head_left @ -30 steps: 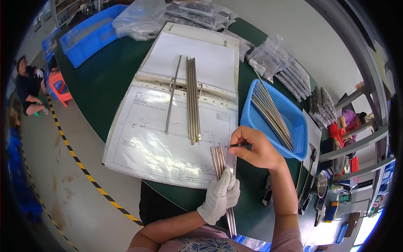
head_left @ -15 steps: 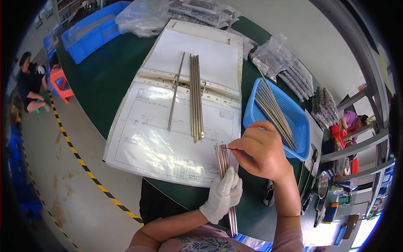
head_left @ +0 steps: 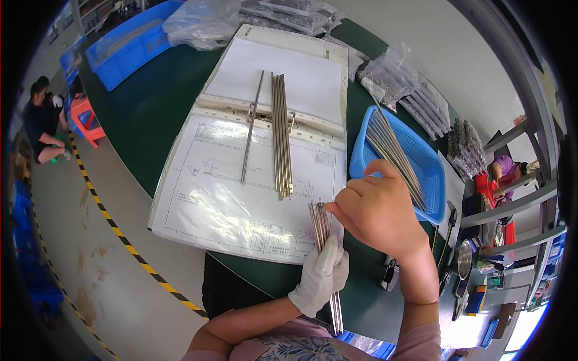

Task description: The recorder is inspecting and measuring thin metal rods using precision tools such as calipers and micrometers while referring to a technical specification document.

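OK, head view: left hand [head_left: 319, 275], white-gloved, grip wrapped round rod bundle [head_left: 318, 224]; upper ends poke out over lower right part of open binder [head_left: 180, 207], lower ends near torso. Right hand [head_left: 380, 212] bare, fingers curled, thumb side just beside rod tips; can't tell if grip pinches anything. On binder: row of rods [head_left: 281, 135], single rod [head_left: 252, 129] just left. Blue basket [head_left: 438, 186] with more rods, right of binder on green counter [head_left: 141, 123].
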The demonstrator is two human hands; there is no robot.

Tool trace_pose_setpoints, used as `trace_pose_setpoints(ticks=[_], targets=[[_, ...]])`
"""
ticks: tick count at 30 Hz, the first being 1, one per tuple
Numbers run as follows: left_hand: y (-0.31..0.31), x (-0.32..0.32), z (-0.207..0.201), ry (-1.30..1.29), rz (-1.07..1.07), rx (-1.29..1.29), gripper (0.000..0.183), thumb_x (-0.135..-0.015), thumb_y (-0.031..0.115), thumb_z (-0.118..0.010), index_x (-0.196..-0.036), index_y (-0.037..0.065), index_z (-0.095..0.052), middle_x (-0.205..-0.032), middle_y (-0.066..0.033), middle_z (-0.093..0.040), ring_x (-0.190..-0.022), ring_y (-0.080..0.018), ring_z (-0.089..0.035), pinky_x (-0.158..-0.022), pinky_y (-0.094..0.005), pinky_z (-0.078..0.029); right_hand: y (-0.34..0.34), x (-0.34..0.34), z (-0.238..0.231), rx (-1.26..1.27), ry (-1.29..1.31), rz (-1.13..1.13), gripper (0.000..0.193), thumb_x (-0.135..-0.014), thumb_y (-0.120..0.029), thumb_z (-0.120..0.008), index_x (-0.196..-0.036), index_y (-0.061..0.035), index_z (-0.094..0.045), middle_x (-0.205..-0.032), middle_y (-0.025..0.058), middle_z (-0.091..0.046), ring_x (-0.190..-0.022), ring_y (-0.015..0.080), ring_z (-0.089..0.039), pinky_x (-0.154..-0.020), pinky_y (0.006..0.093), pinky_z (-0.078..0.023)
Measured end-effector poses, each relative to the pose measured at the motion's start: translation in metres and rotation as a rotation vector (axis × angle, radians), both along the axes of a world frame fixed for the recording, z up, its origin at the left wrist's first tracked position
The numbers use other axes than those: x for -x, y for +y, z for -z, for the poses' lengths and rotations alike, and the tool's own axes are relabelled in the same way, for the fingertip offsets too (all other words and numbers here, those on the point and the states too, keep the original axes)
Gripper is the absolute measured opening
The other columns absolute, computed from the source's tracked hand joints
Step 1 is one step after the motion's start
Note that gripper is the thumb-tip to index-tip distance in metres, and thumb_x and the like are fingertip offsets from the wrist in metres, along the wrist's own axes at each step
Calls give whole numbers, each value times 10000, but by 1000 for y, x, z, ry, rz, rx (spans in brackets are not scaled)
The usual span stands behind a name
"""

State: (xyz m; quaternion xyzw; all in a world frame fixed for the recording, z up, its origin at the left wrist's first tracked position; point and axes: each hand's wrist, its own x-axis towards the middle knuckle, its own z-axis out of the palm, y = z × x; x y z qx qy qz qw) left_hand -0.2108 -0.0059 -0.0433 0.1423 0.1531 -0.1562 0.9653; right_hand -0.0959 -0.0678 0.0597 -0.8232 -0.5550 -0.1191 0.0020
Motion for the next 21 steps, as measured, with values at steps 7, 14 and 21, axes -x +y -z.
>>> trace_pose_setpoints(ticks=[7, 14, 21], targets=[[1, -2, -2, -10, 22, -31, 408, -942, 442, -453, -661, 176, -325, -540, 69, -243, -409, -46, -210, -382, -224, -148, -7, -5, 4, -182, 113, -28, 164, -751, -208, -672, -767, -89, -560, -606, 23, -539, -584, 206, -558, -763, 372, -411], [0, -3, 0, -35, -2, -26, 492, -924, 541, -394, -627, 159, -307, -517, 66, -213, -400, -49, -176, -372, -228, -125, -18, -10, 7, -266, 261, 15, 177, -782, -249, -668, -758, -100, -574, -609, 18, -545, -539, 202, -534, -796, 373, -412], [4, -3, 9, -158, 13, 31, 641, -777, 776, -334, -622, 154, -347, -494, 52, -231, -376, -64, -169, -342, -234, -120, -24, -8, 21, -390, 332, 70, 172, -777, -232, -680, -739, -94, -584, -627, 6, -558, -526, 191, -530, -837, 394, -406]])
